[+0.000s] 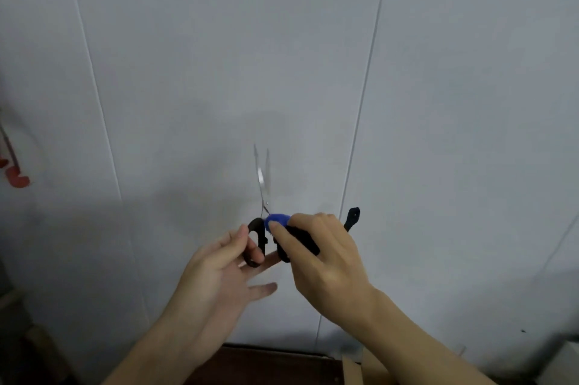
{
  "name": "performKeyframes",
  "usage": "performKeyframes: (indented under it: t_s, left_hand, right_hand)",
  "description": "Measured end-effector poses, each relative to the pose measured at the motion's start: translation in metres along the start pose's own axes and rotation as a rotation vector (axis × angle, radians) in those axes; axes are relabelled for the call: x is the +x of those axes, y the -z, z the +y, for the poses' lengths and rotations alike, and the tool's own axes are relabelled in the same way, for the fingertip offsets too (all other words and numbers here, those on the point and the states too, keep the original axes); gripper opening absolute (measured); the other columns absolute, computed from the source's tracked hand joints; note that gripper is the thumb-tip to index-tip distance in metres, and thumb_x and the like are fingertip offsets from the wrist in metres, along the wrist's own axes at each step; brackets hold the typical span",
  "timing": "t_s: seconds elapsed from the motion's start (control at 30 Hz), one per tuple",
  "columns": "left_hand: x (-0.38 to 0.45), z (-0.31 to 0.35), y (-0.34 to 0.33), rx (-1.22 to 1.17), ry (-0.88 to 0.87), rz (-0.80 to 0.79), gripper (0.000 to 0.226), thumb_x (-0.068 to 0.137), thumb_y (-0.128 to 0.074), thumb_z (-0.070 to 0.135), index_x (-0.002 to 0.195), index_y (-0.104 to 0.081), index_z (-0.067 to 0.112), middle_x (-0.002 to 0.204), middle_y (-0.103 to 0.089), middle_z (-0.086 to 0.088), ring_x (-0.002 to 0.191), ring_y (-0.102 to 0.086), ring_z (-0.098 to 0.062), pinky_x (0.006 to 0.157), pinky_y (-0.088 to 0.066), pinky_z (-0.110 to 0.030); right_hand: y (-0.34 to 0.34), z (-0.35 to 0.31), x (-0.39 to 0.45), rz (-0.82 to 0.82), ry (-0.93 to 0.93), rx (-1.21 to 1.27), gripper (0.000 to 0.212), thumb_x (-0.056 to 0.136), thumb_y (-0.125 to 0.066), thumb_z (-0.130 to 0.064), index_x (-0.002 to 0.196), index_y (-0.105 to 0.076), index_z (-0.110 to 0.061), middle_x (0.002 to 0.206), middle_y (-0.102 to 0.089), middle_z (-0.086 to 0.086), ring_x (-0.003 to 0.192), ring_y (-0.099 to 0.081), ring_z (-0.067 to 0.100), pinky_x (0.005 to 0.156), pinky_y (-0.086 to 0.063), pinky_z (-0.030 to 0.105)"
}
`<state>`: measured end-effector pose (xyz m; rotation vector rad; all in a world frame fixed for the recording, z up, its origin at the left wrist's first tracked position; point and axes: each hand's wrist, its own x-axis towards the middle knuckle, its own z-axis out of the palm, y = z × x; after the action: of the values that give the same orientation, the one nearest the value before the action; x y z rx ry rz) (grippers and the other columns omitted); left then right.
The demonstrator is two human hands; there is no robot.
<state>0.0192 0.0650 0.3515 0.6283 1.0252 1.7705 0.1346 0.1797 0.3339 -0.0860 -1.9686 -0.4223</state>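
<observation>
A pair of scissors (262, 184) with black handles points its slightly parted steel blades upward in front of a pale wall. My left hand (216, 271) holds the left handle loop, thumb on its outer side and a finger through it. My right hand (319, 256) grips a black strap (352, 218) whose free end sticks up past my knuckles. Its thumb and forefinger pinch a small blue piece (277, 219) right at the scissors' pivot. The right handle loop is mostly hidden behind the right hand.
A pale panelled wall (438, 102) with vertical seams fills the view. A red hook-shaped object (17, 179) hangs at the far left. Below are a dark brown surface (266, 366) and a cardboard box edge (360, 369).
</observation>
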Motion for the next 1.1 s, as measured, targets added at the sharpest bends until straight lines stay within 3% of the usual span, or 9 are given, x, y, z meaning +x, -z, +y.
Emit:
performKeyframes:
  t_s: [0.13, 0.27, 0.4, 0.47, 0.57, 0.73, 0.9, 1.0, 1.1]
  left_hand:
    - [0.002, -0.005, 0.009, -0.035, 0.067, -0.100, 0.031, 0.086, -0.051, 0.030, 0.062, -0.050, 0.010, 0.069, -0.054, -0.006, 0.097, -0.068, -0.035, 0.091, -0.043, -0.063]
    - [0.005, -0.012, 0.018, -0.083, 0.107, -0.141, 0.031, 0.087, -0.051, 0.027, 0.061, -0.049, 0.010, 0.062, -0.048, -0.005, 0.086, -0.066, -0.037, 0.091, -0.038, -0.049]
    - [0.010, -0.018, 0.033, -0.161, 0.089, -0.234, 0.037, 0.065, -0.083, 0.030, 0.063, -0.052, 0.009, 0.059, -0.047, -0.004, 0.074, -0.064, -0.031, 0.080, -0.039, -0.039]
    - [0.012, -0.022, 0.040, -0.181, 0.057, -0.262, 0.034, 0.063, -0.084, 0.026, 0.061, -0.054, 0.010, 0.056, -0.046, -0.003, 0.063, -0.061, -0.025, 0.078, -0.045, -0.038]
    - [0.011, -0.031, 0.051, -0.160, 0.028, -0.277, 0.030, 0.066, -0.081, 0.026, 0.059, -0.055, 0.011, 0.052, -0.046, -0.001, 0.055, -0.056, -0.020, 0.072, -0.054, -0.036]
    - [0.002, -0.051, 0.083, -0.139, 0.077, -0.289, 0.035, 0.069, -0.082, 0.028, 0.062, -0.053, 0.009, 0.054, -0.046, -0.002, 0.063, -0.063, -0.026, 0.082, -0.045, -0.043]
    - [-0.007, -0.069, 0.127, -0.306, 0.110, -0.342, 0.026, 0.093, -0.058, 0.018, 0.072, -0.049, 0.007, 0.061, -0.048, -0.007, 0.071, -0.060, -0.029, 0.082, -0.052, -0.041]
    - [-0.012, -0.075, 0.149, -0.459, 0.143, -0.323, 0.027, 0.103, -0.036, 0.011, 0.081, -0.051, 0.004, 0.067, -0.052, -0.010, 0.073, -0.057, -0.028, 0.089, -0.049, -0.044]
    - [-0.016, -0.084, 0.167, -0.448, 0.133, -0.272, 0.023, 0.100, -0.043, 0.011, 0.080, -0.052, 0.004, 0.066, -0.051, -0.010, 0.074, -0.054, -0.030, 0.086, -0.050, -0.043]
  right_hand:
    - [-0.004, 0.005, -0.002, -0.037, -0.032, 0.025, 0.026, 0.089, -0.057, 0.005, 0.111, -0.068, -0.002, 0.107, -0.048, 0.006, 0.079, -0.052, 0.021, 0.066, -0.045, 0.035]
    - [-0.002, 0.013, 0.008, -0.100, 0.000, 0.044, 0.027, 0.083, -0.068, 0.006, 0.109, -0.071, -0.001, 0.103, -0.055, 0.008, 0.077, -0.053, 0.024, 0.066, -0.046, 0.037]
    - [-0.005, 0.024, 0.021, -0.202, 0.047, 0.063, 0.020, 0.088, -0.061, 0.002, 0.104, -0.072, -0.002, 0.090, -0.063, 0.013, 0.071, -0.051, 0.027, 0.062, -0.044, 0.039]
    - [-0.011, 0.030, 0.024, -0.216, 0.007, 0.087, 0.017, 0.091, -0.060, -0.001, 0.102, -0.073, -0.003, 0.090, -0.062, 0.013, 0.070, -0.053, 0.027, 0.061, -0.046, 0.040]
    - [-0.026, 0.036, 0.018, -0.203, -0.103, 0.127, 0.018, 0.093, -0.057, -0.005, 0.101, -0.073, -0.002, 0.091, -0.060, 0.016, 0.070, -0.057, 0.030, 0.061, -0.052, 0.042]
    - [-0.055, 0.036, -0.004, -0.226, -0.336, 0.088, 0.011, 0.091, -0.061, -0.006, 0.089, -0.072, -0.002, 0.088, -0.056, 0.012, 0.059, -0.044, 0.022, 0.055, -0.048, 0.035]
    - [-0.074, 0.018, -0.033, -0.181, -0.589, 0.153, 0.015, 0.089, -0.059, -0.004, 0.086, -0.073, -0.004, 0.086, -0.057, 0.010, 0.056, -0.045, 0.013, 0.056, -0.042, 0.022]
    - [-0.088, -0.007, -0.065, -0.315, -0.757, 0.251, 0.016, 0.089, -0.061, -0.003, 0.081, -0.074, -0.007, 0.082, -0.057, 0.007, 0.067, -0.053, 0.012, 0.064, -0.046, 0.025]
    - [-0.104, -0.037, -0.100, -0.499, -0.858, 0.320, 0.017, 0.090, -0.061, -0.002, 0.084, -0.075, -0.009, 0.081, -0.057, 0.003, 0.073, -0.047, 0.006, 0.068, -0.036, 0.015]
